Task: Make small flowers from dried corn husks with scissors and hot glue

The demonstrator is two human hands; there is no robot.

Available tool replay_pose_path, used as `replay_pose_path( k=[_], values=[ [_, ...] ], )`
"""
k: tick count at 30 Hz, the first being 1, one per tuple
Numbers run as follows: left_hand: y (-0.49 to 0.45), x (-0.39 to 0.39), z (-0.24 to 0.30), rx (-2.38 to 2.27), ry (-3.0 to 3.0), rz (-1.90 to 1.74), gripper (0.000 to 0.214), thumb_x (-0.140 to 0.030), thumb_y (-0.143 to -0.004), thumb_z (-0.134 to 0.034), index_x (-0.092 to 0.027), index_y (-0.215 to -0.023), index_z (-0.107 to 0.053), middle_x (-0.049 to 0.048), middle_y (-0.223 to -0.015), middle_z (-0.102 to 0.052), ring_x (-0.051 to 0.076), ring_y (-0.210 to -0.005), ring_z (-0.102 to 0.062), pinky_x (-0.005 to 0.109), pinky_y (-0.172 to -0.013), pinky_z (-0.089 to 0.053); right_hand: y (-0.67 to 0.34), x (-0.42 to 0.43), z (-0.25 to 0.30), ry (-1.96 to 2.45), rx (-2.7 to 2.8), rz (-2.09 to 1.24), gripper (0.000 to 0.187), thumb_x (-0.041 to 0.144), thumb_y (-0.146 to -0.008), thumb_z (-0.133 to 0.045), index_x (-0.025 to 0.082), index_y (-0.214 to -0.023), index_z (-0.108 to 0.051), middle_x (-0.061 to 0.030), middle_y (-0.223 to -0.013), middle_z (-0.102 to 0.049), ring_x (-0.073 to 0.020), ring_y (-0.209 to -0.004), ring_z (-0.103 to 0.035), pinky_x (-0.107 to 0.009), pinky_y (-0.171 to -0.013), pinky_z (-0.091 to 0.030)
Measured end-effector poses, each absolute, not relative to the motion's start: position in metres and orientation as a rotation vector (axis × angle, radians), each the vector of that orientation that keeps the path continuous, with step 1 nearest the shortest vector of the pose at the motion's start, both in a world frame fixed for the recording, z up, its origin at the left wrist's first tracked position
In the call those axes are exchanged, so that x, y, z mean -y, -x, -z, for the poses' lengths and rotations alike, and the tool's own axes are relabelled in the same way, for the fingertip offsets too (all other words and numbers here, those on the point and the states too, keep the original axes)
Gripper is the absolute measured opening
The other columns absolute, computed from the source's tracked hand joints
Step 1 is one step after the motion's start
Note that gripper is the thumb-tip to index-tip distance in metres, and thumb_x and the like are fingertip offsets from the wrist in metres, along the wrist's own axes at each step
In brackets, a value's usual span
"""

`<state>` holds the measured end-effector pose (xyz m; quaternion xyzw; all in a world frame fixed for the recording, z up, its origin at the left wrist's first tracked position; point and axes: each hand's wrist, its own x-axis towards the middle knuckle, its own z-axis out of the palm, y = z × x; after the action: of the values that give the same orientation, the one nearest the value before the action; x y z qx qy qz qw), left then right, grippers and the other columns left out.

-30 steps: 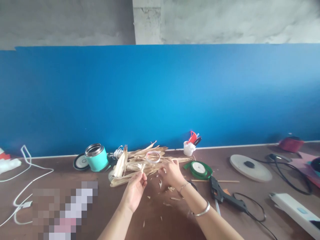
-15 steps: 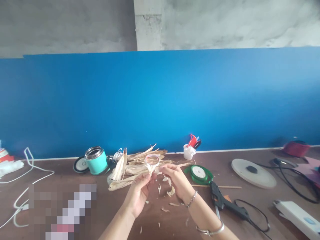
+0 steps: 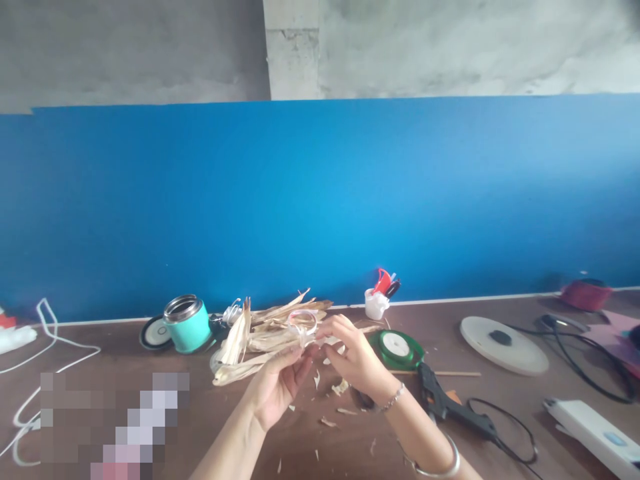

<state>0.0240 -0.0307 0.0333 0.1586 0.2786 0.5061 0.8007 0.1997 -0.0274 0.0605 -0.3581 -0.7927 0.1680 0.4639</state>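
Observation:
My left hand [image 3: 280,380] is raised above the brown table [image 3: 500,400], palm towards me, fingers pinched on a small pale bundle of dried husk strips [image 3: 303,339]. My right hand [image 3: 353,357] meets it from the right, fingertips closed on the same small piece. A clear tape ring [image 3: 302,322] lies just behind the fingertips on a pile of dried corn husks [image 3: 260,337]. Husk scraps [image 3: 327,421] litter the table under my hands.
A teal metal-rimmed jar [image 3: 187,323] and its lid [image 3: 154,332] stand left of the husks. Right of my hands: green ribbon spool [image 3: 396,347], black glue gun [image 3: 447,405] with cord, white cup of pens [image 3: 376,303], white round disc [image 3: 504,336], white power strip [image 3: 595,430]. White cables [image 3: 45,347] lie far left.
Both hands lifted off the table and came together in front of the husk pile; the small husk piece in my left hand is now pinched by both hands near the tape ring.

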Motion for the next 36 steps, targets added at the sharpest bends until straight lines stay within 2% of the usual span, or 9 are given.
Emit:
replay_pose_path(
  k=[2, 5, 9, 12, 15, 19, 23, 36],
  values=[
    [-0.026, 0.033, -0.036, -0.602, -0.361, -1.083, 0.022, 0.001, -0.075, -0.06, -0.004, -0.096, -0.063, 0.0155, -0.099, -0.07, 0.02, -0.092, -0.068, 0.023, -0.079, -0.056, -0.2, 0.028, -0.062, 0.87, 1.991, -0.34, 0.029, -0.001, -0.071, -0.045, 0.021, -0.078, -0.062, -0.0039, -0.083, -0.062, -0.0192, -0.089, -0.055, -0.032, -0.077, -0.044],
    [-0.031, 0.035, -0.039, -0.685, -0.4, -1.137, 0.015, -0.002, -0.072, -0.065, -0.006, -0.087, -0.066, 0.0132, -0.094, -0.071, 0.016, -0.08, -0.068, 0.02, -0.071, -0.055, -0.203, 0.029, -0.066, 0.929, 2.035, -0.274, 0.023, 0.002, -0.076, -0.049, 0.021, -0.074, -0.062, -0.0027, -0.077, -0.062, -0.0181, -0.082, -0.056, -0.031, -0.073, -0.044],
    [-0.036, 0.035, -0.035, -0.8, -0.578, -1.222, 0.009, -0.016, -0.068, -0.073, -0.012, -0.072, -0.067, 0.0064, -0.081, -0.071, 0.012, -0.069, -0.065, 0.018, -0.062, -0.049, -0.205, 0.036, -0.075, 1.081, 2.085, -0.247, 0.016, 0.009, -0.08, -0.054, 0.02, -0.071, -0.059, -0.0008, -0.071, -0.062, -0.0166, -0.074, -0.055, -0.029, -0.069, -0.043],
    [-0.037, 0.037, -0.032, -0.959, -0.826, -1.269, 0.017, -0.029, -0.067, -0.073, -0.013, -0.068, -0.067, 0.0032, -0.069, -0.068, 0.013, -0.068, -0.061, 0.02, -0.062, -0.044, -0.204, 0.043, -0.08, 1.137, 2.115, -0.207, 0.016, 0.008, -0.081, -0.052, 0.02, -0.071, -0.057, -0.0007, -0.071, -0.061, -0.0165, -0.073, -0.054, -0.029, -0.067, -0.042],
    [-0.037, 0.04, -0.032, -1.148, -1.014, -1.306, 0.021, -0.035, -0.067, -0.07, -0.014, -0.073, -0.07, 0.003, -0.07, -0.068, 0.018, -0.074, -0.06, 0.026, -0.068, -0.043, -0.201, 0.047, -0.083, 1.137, 2.136, -0.158, 0.016, 0.008, -0.082, -0.05, 0.019, -0.072, -0.055, -0.0015, -0.072, -0.061, -0.017, -0.073, -0.054, -0.029, -0.068, -0.042],
    [-0.039, 0.044, -0.038, -1.244, -1.157, -1.31, 0.019, -0.034, -0.065, -0.068, -0.016, -0.072, -0.071, 0.0038, -0.076, -0.07, 0.023, -0.08, -0.061, 0.031, -0.075, -0.043, -0.198, 0.045, -0.079, 1.149, 2.135, -0.13, 0.015, 0.008, -0.082, -0.051, 0.019, -0.072, -0.054, -0.0018, -0.073, -0.061, -0.0173, -0.073, -0.053, -0.03, -0.069, -0.041],
    [-0.042, 0.046, -0.041, -1.255, -1.208, -1.317, 0.017, -0.033, -0.064, -0.069, -0.017, -0.069, -0.071, 0.004, -0.083, -0.069, 0.023, -0.083, -0.061, 0.03, -0.074, -0.042, -0.197, 0.042, -0.076, 1.176, 2.122, -0.107, 0.016, 0.008, -0.08, -0.053, 0.019, -0.068, -0.053, -0.0009, -0.071, -0.06, -0.017, -0.071, -0.053, -0.03, -0.069, -0.04],
    [-0.044, 0.048, -0.043, -1.249, -1.209, -1.256, 0.02, -0.036, -0.066, -0.067, -0.019, -0.075, -0.073, 0.0035, -0.082, -0.071, 0.023, -0.081, -0.063, 0.029, -0.074, -0.042, -0.195, 0.042, -0.078, 1.192, 2.118, -0.094, 0.016, 0.011, -0.08, -0.054, 0.02, -0.066, -0.053, -0.0001, -0.067, -0.059, -0.0166, -0.069, -0.053, -0.029, -0.067, -0.04]
  ],
)
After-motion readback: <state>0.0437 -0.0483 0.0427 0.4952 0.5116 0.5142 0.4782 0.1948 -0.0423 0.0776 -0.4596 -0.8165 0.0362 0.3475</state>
